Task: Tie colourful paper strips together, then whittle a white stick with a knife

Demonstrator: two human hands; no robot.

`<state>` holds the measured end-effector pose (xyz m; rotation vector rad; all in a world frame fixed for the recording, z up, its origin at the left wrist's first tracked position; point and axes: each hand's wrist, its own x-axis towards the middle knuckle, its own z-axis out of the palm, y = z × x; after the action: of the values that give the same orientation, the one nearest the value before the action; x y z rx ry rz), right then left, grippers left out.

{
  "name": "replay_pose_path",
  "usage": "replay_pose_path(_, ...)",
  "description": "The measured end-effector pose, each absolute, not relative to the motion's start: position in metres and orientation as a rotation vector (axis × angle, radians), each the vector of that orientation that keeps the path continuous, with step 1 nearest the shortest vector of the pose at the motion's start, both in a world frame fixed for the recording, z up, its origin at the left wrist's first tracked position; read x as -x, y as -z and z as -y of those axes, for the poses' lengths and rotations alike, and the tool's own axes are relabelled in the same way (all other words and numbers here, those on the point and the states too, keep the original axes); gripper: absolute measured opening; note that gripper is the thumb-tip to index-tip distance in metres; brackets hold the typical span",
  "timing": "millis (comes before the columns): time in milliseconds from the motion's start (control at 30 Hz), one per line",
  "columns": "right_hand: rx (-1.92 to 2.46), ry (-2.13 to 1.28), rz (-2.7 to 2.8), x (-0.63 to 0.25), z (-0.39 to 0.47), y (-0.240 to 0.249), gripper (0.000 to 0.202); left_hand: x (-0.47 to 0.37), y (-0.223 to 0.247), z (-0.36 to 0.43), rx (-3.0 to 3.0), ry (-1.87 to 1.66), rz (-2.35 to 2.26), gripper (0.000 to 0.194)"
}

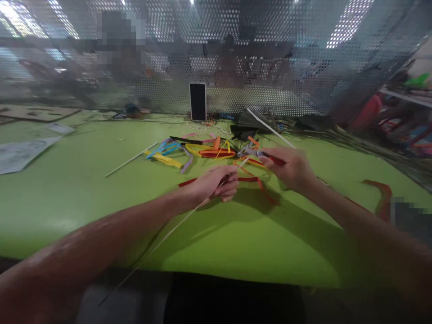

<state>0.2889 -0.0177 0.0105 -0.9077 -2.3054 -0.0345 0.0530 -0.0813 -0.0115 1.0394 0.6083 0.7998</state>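
Observation:
My left hand (219, 183) is closed around a long, thin pale strip (175, 228), whose tail slants down past the table's front edge. The strip's short upper end points out above my thumb toward the pliers. In my right hand (289, 167) are pliers with red handles (275, 159); their metal jaws (248, 150) are near the strip's end, and I cannot tell whether they touch it. Beneath and beyond both hands lie coloured strips: yellow (165, 159), blue (164, 150), orange (216, 143) and a red one (265, 189).
On the green table (101, 211), a loose pale stick (131, 159) lies to the left. A phone (198, 102) stands upright by the perforated metal screen (162, 90). Another pale stick (270, 127) slants behind my right hand. Paper (27, 153) lies far left, dark stalks (378, 148) far right.

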Motion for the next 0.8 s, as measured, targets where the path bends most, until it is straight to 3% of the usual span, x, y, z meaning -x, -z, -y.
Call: replay_pose_path(800,0.926,0.266,2.489,-0.2862,0.0242,-0.0049,0.052,-0.0540,0.0118,0.0805,-0.898,-0.752,-0.595,0.038)
